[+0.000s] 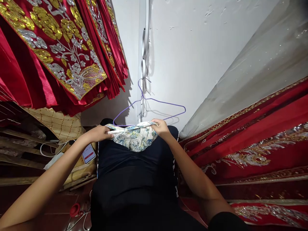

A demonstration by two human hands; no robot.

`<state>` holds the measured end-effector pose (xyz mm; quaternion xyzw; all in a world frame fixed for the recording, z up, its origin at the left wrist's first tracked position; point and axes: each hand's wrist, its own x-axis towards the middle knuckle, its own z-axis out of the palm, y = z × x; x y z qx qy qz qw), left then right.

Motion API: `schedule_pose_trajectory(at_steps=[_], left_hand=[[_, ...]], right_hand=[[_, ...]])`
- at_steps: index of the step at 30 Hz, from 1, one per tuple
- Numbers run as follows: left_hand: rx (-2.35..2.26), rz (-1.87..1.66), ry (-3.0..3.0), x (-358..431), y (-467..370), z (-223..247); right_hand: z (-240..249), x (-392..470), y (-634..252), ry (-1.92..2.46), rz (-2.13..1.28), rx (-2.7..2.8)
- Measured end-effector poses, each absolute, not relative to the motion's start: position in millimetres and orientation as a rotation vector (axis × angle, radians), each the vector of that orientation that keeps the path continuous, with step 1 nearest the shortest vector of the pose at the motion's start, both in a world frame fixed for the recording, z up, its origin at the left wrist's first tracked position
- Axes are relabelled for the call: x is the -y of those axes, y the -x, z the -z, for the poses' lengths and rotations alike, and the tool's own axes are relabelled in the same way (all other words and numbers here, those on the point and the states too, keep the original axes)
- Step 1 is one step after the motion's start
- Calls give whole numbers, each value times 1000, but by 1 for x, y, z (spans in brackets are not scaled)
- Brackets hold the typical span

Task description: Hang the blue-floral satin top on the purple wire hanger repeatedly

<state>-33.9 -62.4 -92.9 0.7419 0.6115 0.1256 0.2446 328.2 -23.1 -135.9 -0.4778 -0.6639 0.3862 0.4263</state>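
Note:
A white cloth with a blue and green leafy print (137,138) lies bunched across my lap, its upper edge drawn out sideways. My left hand (101,133) pinches the cloth's left end. At the other end, my right hand (160,127) grips the top edge between thumb and fingers. Behind the cloth stands a purple wire hanger (163,102), hook upward; its bottom bar passes close to the cloth's upper edge and is partly hidden there. Whether the cloth is looped over that bar I cannot tell.
Red pleated garments with gold and silver embroidery (72,64) hang at upper left. More red embroidered fabric (252,154) and a sheer plastic cover (240,80) fill the right. A lit phone (89,154) rests on the bamboo bench (79,173) beside a white cable (48,155).

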Motion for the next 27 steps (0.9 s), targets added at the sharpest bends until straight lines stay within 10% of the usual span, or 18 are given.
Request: schedule_pose_trajectory(at_steps=[4,27], left_hand=[[-1509,-87,-2092,68,37,86],[-1505,-1077,-2385,68,-24,20]], right_hand=[[136,32,-328,1183,-987,1648],[93,39,-400,1237,-553,1291]])
